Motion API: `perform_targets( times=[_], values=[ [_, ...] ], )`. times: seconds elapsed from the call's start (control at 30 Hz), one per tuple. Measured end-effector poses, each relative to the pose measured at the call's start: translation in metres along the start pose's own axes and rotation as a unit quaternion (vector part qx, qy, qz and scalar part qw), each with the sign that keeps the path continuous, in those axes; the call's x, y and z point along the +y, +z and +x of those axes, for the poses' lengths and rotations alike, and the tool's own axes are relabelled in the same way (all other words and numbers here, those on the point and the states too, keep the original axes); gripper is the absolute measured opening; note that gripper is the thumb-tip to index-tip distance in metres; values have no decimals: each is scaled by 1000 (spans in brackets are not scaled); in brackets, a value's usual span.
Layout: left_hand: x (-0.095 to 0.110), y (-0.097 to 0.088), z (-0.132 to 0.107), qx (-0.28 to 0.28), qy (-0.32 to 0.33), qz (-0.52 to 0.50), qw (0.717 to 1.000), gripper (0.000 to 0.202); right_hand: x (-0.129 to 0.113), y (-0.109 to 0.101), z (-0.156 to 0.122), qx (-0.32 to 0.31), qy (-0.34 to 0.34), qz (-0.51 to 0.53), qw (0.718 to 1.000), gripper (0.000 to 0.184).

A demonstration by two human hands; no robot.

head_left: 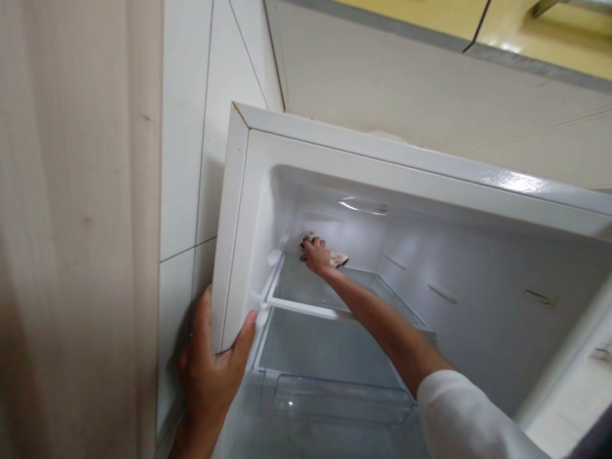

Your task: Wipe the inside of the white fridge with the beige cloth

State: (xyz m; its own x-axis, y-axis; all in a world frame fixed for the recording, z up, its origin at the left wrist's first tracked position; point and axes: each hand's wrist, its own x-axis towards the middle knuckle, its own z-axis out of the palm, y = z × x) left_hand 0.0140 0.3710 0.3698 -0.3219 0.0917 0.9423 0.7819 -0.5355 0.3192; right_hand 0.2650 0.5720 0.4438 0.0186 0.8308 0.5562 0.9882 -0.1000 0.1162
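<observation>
An open white fridge fills the middle of the view, its inside bare. My right hand reaches deep inside and presses a small pale cloth against the back wall, just above a glass shelf. My left hand grips the fridge's left front edge, thumb on the inner face and fingers wrapped round the outer side. A white sleeve covers my right upper arm.
A clear plastic drawer sits below the shelf. White wall tiles stand just left of the fridge, and a pale wooden panel fills the far left. Yellow cabinets hang overhead.
</observation>
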Motion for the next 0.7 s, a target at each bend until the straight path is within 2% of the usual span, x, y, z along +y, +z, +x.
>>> perform_targets(
  times=[0.17, 0.3, 0.4, 0.5, 0.6, 0.7],
  values=[
    [-2, 1, 0, -3, 4, -1, 1000, 78, -26, -14, 3, -72, -184, -30, 980, 38],
    [-3, 1, -1, -8, -11, 3, 1000, 76, -26, -31, -3, -108, -263, -39, 958, 41],
    [-4, 1, -3, -11, -33, 6, 999, 74, -25, -49, -16, -118, -289, -33, 950, 43],
    [-4, 2, -4, -17, -57, 7, 998, 73, -28, -72, -40, -115, -295, -19, 948, 45],
    [-2, 1, -2, -45, -108, -2, 993, 76, -34, -92, -77, -101, -305, 29, 947, 44],
    [3, -1, 2, -74, -157, -17, 985, 79, -39, -101, -120, -45, -296, 108, 948, 44]
  ],
)
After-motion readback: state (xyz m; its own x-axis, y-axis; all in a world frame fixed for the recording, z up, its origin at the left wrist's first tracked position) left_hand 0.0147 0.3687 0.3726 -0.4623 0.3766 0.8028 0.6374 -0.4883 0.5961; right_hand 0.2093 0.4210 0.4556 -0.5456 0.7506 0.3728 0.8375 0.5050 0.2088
